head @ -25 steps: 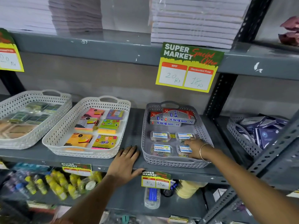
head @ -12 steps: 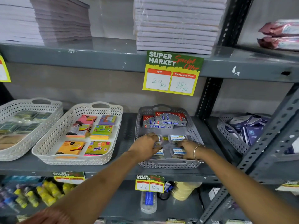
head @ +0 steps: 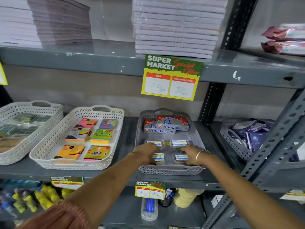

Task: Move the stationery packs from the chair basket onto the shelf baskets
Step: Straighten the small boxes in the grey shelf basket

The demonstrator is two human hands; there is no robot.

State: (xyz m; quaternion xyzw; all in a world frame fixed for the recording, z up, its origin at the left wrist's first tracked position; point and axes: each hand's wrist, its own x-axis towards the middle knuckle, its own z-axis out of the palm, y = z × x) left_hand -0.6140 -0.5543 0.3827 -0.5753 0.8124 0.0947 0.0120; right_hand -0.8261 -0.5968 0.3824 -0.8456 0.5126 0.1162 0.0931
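Grey steel shelving (head: 99,63) fills my view, stacks of paper above and a row of baskets on the middle shelf. Two white baskets (head: 49,156) sit to the left, holding bright sticky-note pads; the grey basket (head: 171,171) stands straight ahead, blue-and-red boxes (head: 165,128) at its back. A second ago my left hand (head: 145,154) rested on the shelf lip; now it is inside the grey basket beside my right hand (head: 188,154). Both lie on the four small clear packs (head: 179,143) at the front; whether my fingers grip them I cannot tell. I judge I am straightening packs already placed. Bare floor shows mid-basket, its front rim close under my wrists. No chair basket is in view.
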